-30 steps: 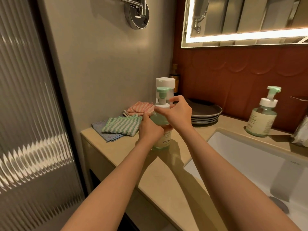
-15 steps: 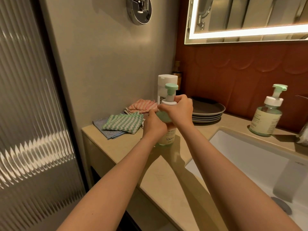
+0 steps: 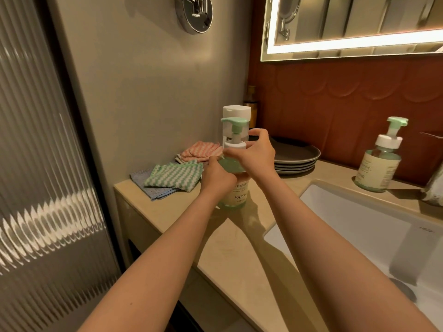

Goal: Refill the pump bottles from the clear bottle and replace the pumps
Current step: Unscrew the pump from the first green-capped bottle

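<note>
Head view: pump bottle (image 3: 236, 194) upright on counter (image 3: 182, 212); left hand (image 3: 217, 176) wraps its body, likely bracing against twist; right hand (image 3: 256, 156) pinches the white pump collar (image 3: 235, 145), apparently screwing it home; clear bottle (image 3: 236, 111) stands just behind, white-capped

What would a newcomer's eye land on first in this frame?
First, the two hands meeting mid-frame: the left hand grips the green pump bottle standing on the beige counter, while the right hand pinches its white pump collar. Next come the lit mirror glowing at top right and a second pump bottle behind the sink.
</note>
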A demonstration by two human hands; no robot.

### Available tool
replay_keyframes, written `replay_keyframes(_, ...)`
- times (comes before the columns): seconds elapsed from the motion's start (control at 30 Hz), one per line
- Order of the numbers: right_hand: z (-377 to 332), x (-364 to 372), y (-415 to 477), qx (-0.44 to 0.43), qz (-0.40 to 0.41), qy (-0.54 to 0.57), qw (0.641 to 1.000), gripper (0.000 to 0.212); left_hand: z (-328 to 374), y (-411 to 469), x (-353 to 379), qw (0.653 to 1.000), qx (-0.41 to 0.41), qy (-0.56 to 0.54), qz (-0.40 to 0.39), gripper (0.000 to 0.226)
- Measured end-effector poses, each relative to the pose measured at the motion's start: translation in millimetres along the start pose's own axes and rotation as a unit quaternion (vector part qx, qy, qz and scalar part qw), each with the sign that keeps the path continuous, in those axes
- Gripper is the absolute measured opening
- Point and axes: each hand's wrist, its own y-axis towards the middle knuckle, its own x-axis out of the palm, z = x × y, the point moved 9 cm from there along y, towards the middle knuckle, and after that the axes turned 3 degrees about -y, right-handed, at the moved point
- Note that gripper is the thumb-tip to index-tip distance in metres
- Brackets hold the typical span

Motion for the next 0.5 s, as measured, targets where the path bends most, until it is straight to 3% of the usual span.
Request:
replay_keyframes(0.13, 4, 8, 0, 0.011, -0.062, 0.027, 0.998, 0.062, -3, 4, -1, 1.0, -0.011, 0.019, 0.007, 0.065)
replay_keyframes(0.33, -1, 2, 0, -0.009, 0.003, -0.041, 0.999, 0.061, -3, 7, -5, 0.999, -0.002, 0.046, 0.014, 0.053)
replay_keyframes(0.43, -7, 4, -1, -0.016, -0.029, -0.03, 0.999, 0.058, -4, 8, -9, 0.999, -0.003, 0.044, 0.021, 0.042)
replay_keyframes(0.5, -8, 10, -3, -0.021, -0.048, -0.032, 0.998, 0.062, -3, 9, -8, 0.998, 0.007, 0.056, 0.017, 0.05)
